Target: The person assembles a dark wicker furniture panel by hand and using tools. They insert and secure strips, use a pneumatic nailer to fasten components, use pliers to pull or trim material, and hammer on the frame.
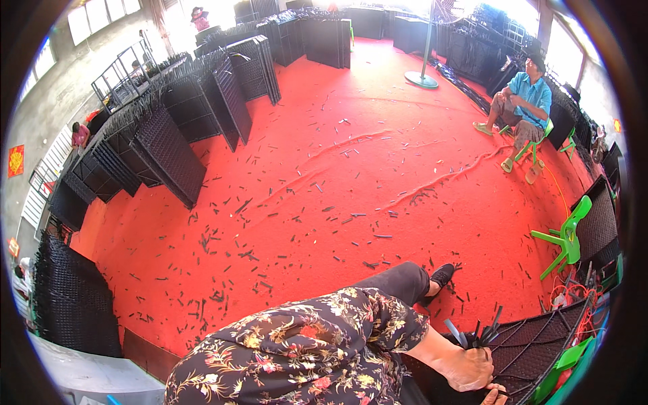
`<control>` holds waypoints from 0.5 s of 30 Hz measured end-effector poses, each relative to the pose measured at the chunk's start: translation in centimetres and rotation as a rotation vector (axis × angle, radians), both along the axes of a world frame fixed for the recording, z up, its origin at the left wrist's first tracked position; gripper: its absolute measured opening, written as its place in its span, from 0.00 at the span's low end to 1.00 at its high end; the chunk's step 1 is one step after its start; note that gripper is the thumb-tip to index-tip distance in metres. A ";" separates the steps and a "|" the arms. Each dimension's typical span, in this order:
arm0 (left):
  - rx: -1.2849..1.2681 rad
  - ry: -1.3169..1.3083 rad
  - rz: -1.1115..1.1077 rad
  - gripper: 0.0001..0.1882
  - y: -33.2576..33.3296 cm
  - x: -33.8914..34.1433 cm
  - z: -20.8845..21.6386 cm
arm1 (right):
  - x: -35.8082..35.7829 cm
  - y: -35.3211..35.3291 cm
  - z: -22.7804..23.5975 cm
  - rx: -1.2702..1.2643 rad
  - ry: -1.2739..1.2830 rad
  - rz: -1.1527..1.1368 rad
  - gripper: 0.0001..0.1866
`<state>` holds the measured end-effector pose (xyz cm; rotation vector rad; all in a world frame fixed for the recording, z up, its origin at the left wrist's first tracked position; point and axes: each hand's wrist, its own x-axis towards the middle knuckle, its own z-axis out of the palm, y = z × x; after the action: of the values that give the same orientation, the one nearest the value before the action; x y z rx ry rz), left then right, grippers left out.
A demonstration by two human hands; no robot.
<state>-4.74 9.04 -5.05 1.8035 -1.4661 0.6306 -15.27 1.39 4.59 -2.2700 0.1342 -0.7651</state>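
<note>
Upright, basket-textured black panels [162, 145] are ranged left of a rippled red carpet [385, 88] strewn with short black scraps [247, 255]. At lower right, flat black strips [484, 333] are gripped by the left hand [471, 368], its fingers curled; how the right hand [496, 395] is closed cannot be told. A dark woven panel [540, 341] is set alongside.

Up the arm from the left hand [469, 369], a short, loose sleeve [401, 320] ends around the elbow, leaving the forearm bare. It matches the black shirt [283, 351] farther back, scattered with cream, yellow and red blossoms on pale leafy sprigs. Beyond the hand, toward the foot, are plain dark trousers [398, 282] and a black shoe [443, 275].
</note>
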 end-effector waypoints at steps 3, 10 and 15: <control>0.119 -0.030 -0.024 0.13 1.3 0.0 1.4 | -0.1 0.1 -0.1 -0.009 -0.017 -0.015 0.13; 0.108 0.058 0.032 0.17 0.4 -0.4 1.3 | 0.4 0.9 0.5 0.056 0.025 -0.061 0.17; 0.073 0.006 0.010 0.15 0.0 0.0 0.6 | 1.6 1.0 0.8 0.230 -0.070 0.065 0.20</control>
<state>-4.72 9.00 -4.47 1.8677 -1.4944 0.5832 -13.63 2.37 5.41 -2.0185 0.1084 -0.7541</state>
